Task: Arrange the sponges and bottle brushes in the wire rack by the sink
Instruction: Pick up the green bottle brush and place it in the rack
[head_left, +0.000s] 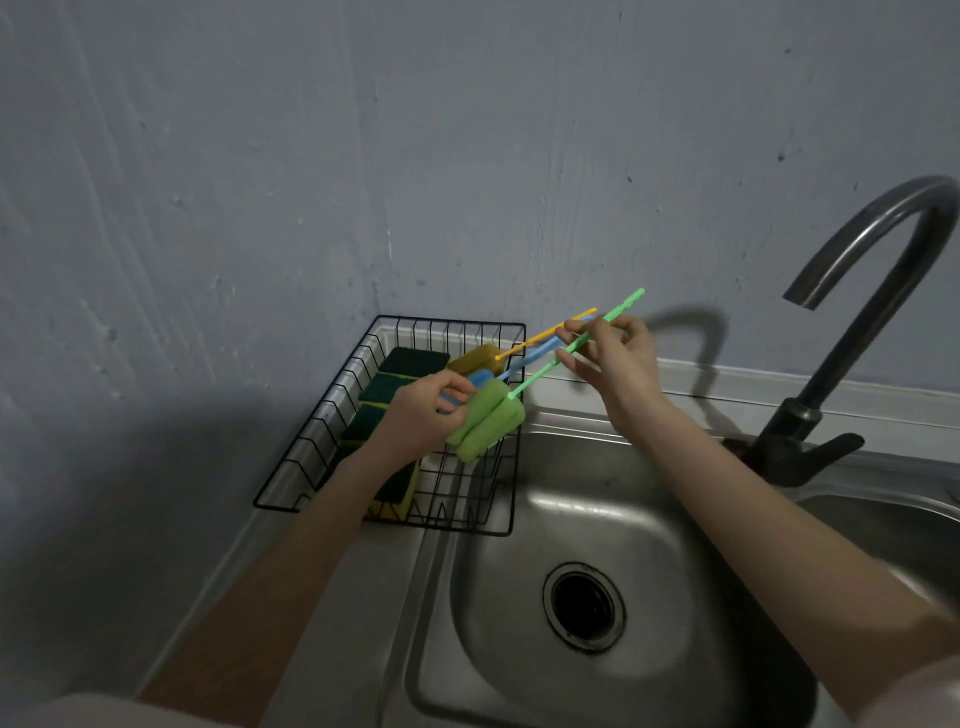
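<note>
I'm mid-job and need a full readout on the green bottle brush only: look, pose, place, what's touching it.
The green bottle brush has a soft light-green foam head, folded into thick lobes, on a thin green plastic stick handle with a notched tip. It slants up to the right, head low over the black wire rack's right side, not visibly resting in it. The left hand grips the head; the right hand pinches the handle near its end.

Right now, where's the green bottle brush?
Head view, centre: green bottle brush held over the wire rack's right edge, by both hands, beside the blue brush.
</note>
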